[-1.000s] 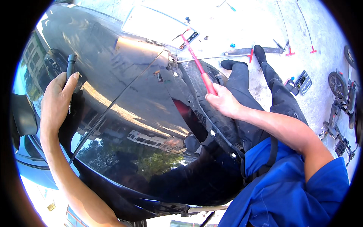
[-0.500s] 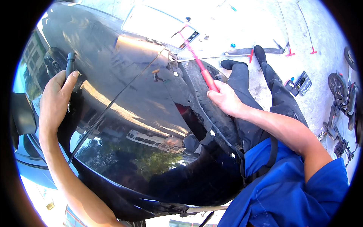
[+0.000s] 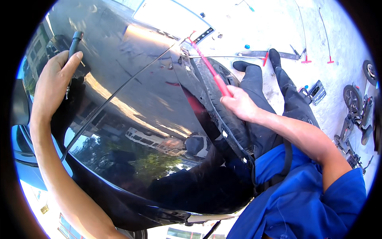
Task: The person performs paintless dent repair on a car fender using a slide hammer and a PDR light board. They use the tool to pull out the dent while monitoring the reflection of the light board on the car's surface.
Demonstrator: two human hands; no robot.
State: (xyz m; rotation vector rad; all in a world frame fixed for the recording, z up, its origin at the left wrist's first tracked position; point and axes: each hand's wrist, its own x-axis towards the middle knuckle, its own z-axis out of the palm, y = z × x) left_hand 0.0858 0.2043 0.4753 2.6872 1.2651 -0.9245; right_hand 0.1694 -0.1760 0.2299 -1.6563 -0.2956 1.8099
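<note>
My left hand is closed around a dark, round-ended handle, which sticks up past my thumb at the far left of the black car panel. Thin metal parts show just below those fingers, and what the handle joins is hidden. In my right hand is a slim red hammer with a ribbed shaft. I grip it by the lower end of its handle, above the wheel arch. Its small head points away from me, near the panel's far edge; whether it touches anything I cannot tell.
A tire sits beside my dark-trousered legs. On the pale floor lie long rods with red T-handles, a dark strip and a small black case. Scooters stand at right; a white board is beyond the car.
My left hand and the dark handle have moved farther up and slightly left. The red hammer's head now appears a little closer to the panel's edge. Both hands keep their grips.
</note>
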